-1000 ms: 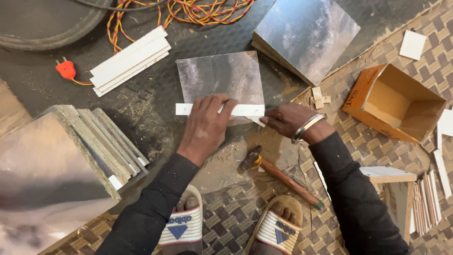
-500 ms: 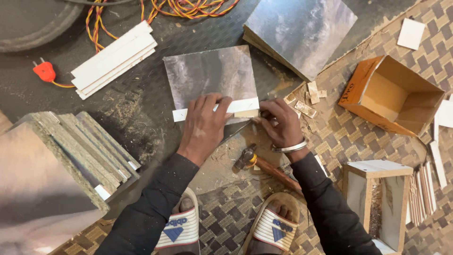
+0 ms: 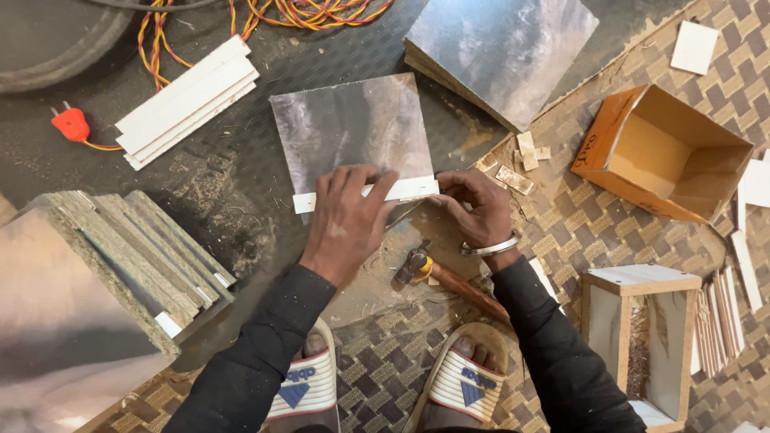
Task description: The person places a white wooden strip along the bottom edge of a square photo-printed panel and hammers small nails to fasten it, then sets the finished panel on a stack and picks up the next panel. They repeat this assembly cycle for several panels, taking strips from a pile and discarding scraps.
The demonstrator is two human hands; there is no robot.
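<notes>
A square grey marbled board (image 3: 353,128) lies flat on the dark floor in front of me. Along its near edge lies a narrow white strip (image 3: 413,189). My left hand (image 3: 345,220) presses flat on the strip's middle and left part. At the strip's right end, the fingers of my right hand (image 3: 475,207) pinch it; a metal bangle is on that wrist. A small hammer (image 3: 437,277) with a wooden handle lies just below my hands.
Stacked boards (image 3: 128,256) lean at the left. White strips (image 3: 188,100), a red plug (image 3: 70,124) and orange cable (image 3: 321,12) lie at the back. Another marbled board stack (image 3: 501,52), an open orange box (image 3: 662,156) and a small wooden frame (image 3: 638,337) stand to the right.
The view shifted, so everything sits lower and further left in frame. My right hand moved in from beside the strip onto its right end. My left hand stays on the strip.
</notes>
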